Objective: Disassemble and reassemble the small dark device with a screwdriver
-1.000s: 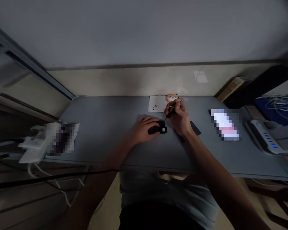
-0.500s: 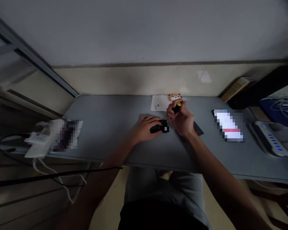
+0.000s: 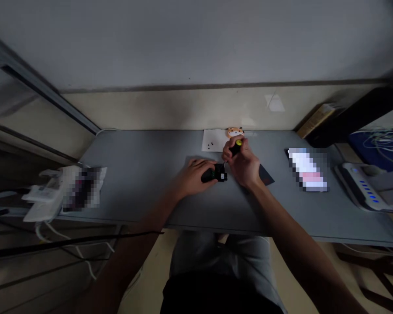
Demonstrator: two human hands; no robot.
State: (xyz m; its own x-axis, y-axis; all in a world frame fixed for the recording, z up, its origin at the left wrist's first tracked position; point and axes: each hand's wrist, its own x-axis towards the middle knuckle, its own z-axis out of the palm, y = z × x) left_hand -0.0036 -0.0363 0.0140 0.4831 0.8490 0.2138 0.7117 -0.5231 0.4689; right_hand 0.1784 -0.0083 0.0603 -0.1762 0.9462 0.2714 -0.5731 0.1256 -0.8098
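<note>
so the small black device [image 3: 219,173] is sitting on the grey desk [image 3: 134,163], roughly mid-desk between the two hands. left hand [image 3: 195,175] is closed around its left part, fingers over the far side and thumb along the near side, basically pinning it to the desktop. right hand [image 3: 246,166] is wrapped in a fist around a screwdriver-like tool [image 3: 236,149], black handle with a yellow end poking up out of the grip. its thin shaft slants down toward the far right corner of the device, but it's too small and dark to tell if the tip actually touches. just beyond the hands there's a white sheet [image 3: 209,136] with a few tiny dark bits [image 3: 209,145] on it, and a cartoon animal-face thing [image 3: 235,132] at its right end. a dark flat card [image 3: 266,175] lies just right of the right hand's wrist, partly covered, and farther right there's a lit-up screen [image 3: 308,170], all pixelated.
</note>
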